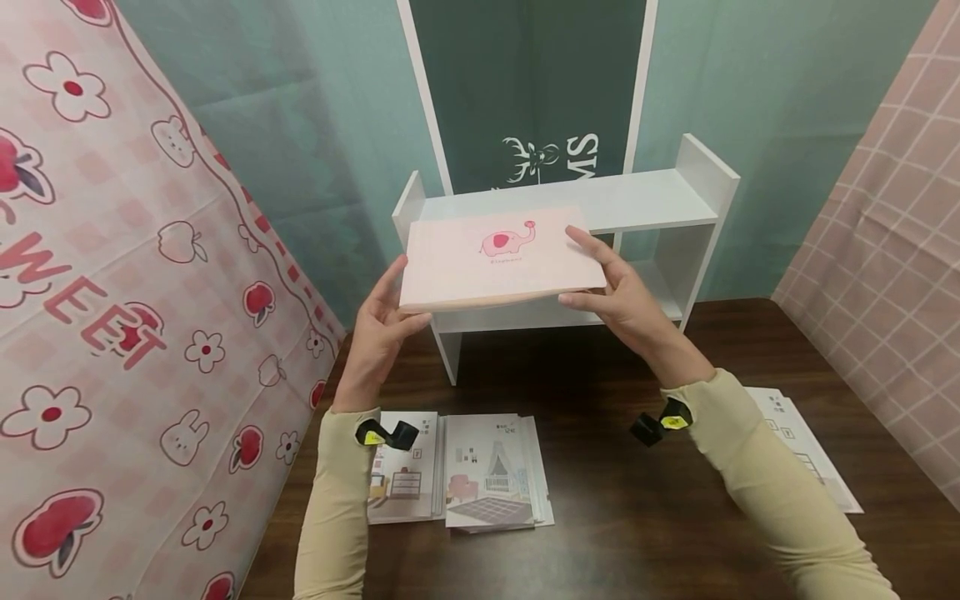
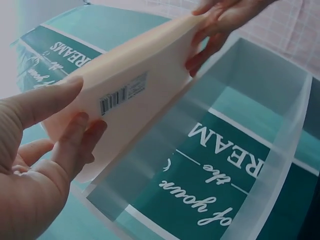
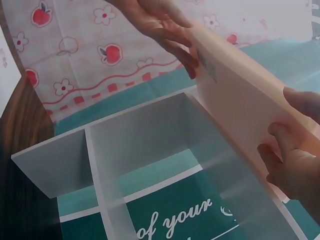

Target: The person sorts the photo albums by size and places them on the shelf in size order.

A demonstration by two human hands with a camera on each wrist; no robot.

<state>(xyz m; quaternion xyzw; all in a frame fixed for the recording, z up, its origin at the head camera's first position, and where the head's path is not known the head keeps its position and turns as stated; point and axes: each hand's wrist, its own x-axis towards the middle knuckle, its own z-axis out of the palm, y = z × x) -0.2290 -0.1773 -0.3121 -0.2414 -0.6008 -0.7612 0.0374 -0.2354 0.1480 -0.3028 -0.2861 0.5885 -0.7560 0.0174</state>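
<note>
Pink book (image 1: 501, 275) at the front of the white shelf (image 1: 637, 198).
Its long axis runs left to right, along the shelf; whether they touch, I cannot tell. Left hand (image 1: 381, 332) and right hand (image 1: 626, 298) are equally near, thumb and fingers part-open, each gripping one end. One book, one shelf, two hands; on the table (image 1: 592, 508), two stacks (image 1: 491, 479) at left, one (image 1: 813, 454) at right.

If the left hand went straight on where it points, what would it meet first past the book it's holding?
Past the book, the left hand would probably meet the shelf first, near its left end, though depth is unclear.
</note>
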